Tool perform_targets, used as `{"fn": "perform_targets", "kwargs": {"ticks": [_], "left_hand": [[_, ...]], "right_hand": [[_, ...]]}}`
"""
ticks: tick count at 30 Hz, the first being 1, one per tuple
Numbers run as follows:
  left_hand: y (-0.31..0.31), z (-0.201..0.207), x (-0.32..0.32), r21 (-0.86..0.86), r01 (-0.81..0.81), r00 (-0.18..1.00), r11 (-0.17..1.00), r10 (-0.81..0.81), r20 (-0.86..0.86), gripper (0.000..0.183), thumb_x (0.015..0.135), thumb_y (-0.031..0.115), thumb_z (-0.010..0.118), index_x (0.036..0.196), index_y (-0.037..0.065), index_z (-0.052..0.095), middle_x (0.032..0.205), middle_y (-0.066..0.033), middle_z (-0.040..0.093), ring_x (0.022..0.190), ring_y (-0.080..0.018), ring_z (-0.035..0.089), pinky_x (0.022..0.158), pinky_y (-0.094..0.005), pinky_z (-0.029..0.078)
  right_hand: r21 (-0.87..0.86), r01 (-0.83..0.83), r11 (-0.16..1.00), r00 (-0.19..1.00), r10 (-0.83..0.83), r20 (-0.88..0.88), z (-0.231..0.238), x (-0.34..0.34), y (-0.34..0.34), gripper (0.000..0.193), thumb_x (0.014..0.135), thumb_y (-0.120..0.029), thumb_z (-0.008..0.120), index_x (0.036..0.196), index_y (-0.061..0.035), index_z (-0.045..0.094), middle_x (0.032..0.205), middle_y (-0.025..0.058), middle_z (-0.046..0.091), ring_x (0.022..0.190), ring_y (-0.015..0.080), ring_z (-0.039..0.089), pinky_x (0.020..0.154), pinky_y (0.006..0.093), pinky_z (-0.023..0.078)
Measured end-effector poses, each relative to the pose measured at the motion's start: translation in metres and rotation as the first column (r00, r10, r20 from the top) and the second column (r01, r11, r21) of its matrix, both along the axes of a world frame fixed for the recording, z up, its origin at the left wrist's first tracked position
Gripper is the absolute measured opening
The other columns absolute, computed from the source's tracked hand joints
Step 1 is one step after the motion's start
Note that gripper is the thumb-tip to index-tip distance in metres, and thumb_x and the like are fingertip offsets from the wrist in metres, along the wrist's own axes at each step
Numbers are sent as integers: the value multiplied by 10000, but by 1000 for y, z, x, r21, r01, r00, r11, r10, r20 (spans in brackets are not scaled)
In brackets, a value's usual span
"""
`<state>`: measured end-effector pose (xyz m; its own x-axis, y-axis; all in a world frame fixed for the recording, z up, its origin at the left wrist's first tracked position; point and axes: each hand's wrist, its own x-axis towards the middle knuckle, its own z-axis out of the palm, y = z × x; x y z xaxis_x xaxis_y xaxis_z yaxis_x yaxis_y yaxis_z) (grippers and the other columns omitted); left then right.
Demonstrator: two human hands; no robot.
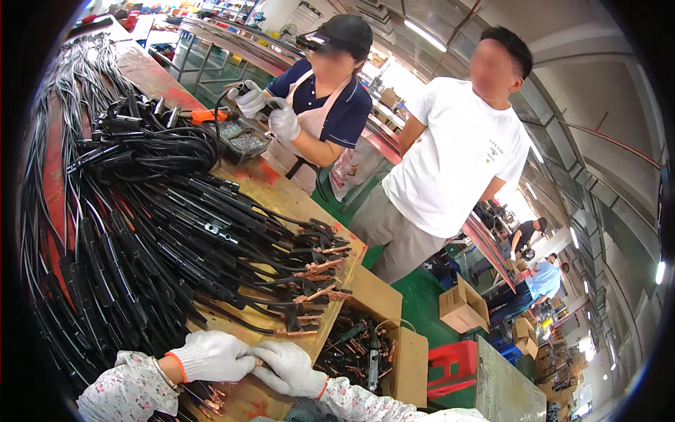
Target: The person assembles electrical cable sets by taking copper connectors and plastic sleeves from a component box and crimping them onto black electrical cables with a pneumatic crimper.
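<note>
In white knit gloves, my left hand (213, 356) and my right hand (288, 370) meet at the fingertips over the near edge of the workbench (309, 205). Both are closed, pinching at one spot. A small copper-coloured bit shows between the fingers, but its kind is hidden. Just beyond them spreads a large heap of black cables with black handles (204, 232). Their copper-coloured jaw-like ends (316, 292) point right. More copper ends (213, 401) lie below my left wrist.
Right of the bench stands an open cardboard box (408, 369) of copper and black parts, beside a red stool (450, 369). Across the bench, a gloved person (316, 105) handles a black part near a tray of small parts (246, 143); another person (457, 155) stands alongside.
</note>
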<state>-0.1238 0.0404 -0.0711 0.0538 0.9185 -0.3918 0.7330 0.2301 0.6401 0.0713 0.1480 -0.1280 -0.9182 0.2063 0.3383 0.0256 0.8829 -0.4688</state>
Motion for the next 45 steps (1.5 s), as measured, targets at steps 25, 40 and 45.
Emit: {"fn": "perform_targets", "kwargs": {"ticks": [25,40,45], "left_hand": [[-5,-4,6,124,-20,997,992,28,-65,366,949,448,512,981,167,745,795,-116,718,716,-344,696,662,-437,554],[-5,2,-4,223,142,950,964,-69,-306,302,955,421,532,928,163,686,719,-81,692,630,-337,683,533,-470,531],[-5,4,-1,169,171,941,971,-110,-320,290,946,393,536,900,147,682,709,-89,690,628,-339,682,536,-480,527]], "right_hand": [[-12,108,994,993,-107,40,-5,-5,-9,300,820,-226,716,1089,-105,658,899,81,673,758,298,666,633,385,514],[20,104,994,991,-106,82,1,-8,4,320,861,-276,704,1130,-119,635,927,83,670,738,283,661,643,380,515],[14,83,996,995,-84,56,2,-7,-1,329,838,-262,721,1112,-103,634,911,90,668,737,291,660,643,387,518]]}}
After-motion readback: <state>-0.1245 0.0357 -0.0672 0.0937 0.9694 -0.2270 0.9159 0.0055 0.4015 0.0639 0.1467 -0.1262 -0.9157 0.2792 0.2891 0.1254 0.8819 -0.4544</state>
